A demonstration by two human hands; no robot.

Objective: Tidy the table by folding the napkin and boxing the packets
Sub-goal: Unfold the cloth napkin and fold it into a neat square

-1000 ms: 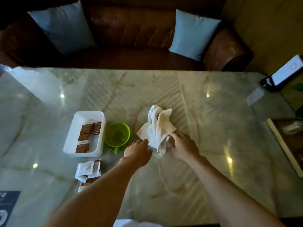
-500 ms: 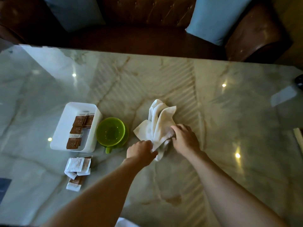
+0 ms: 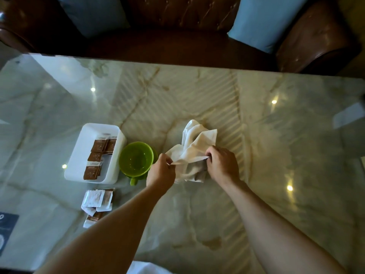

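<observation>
A crumpled white napkin (image 3: 195,143) lies mid-table on the marble top. My left hand (image 3: 161,172) pinches its near edge on the left, and my right hand (image 3: 222,164) pinches the same edge on the right, so the edge is stretched between them. A white box (image 3: 79,155) at the left holds several brown packets (image 3: 96,157). More packets (image 3: 96,200), white and brown, lie loose on the table in front of the box.
A green bowl with a small handle (image 3: 136,161) stands between the box and the napkin, close to my left hand. A brown leather sofa (image 3: 177,36) with blue cushions (image 3: 262,22) runs along the table's far edge. A dark card (image 3: 7,228) lies at the near left.
Both hands have taken hold of the napkin's near edge and drawn it taut between them. The napkin has loosened from its bunched heap. The camera has tilted downward.
</observation>
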